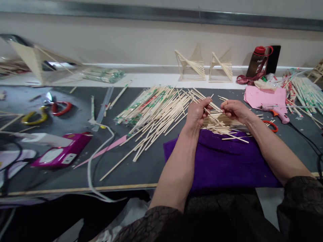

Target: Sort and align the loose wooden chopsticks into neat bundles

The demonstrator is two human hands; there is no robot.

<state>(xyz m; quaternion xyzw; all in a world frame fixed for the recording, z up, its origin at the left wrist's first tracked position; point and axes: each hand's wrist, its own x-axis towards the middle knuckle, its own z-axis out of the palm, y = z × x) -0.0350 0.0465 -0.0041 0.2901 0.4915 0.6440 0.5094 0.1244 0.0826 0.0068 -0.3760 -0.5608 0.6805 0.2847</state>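
Note:
My left hand (198,112) is closed around a few thin wooden sticks (194,97), which poke out past the thumb and fingers. Close by on the right, the fingers of my right hand (234,110) are pinched together by the end of a stick; whether anything is between them is hidden. Under both hands lies a pile of similar wooden sticks (219,121), partly on a folded purple cloth (227,161). A larger heap of loose sticks (161,124) spreads to the left, beside sticks in printed clear wrappers (141,104).
Two twisted stick frames (193,69) stand on the back ledge, near a red-capped bottle (256,62). A pink glue gun (277,113) and orange-handled scissors (271,126) lie to the right. Leftward are a magenta device (65,151), a white cable (89,168) and more scissors (62,108).

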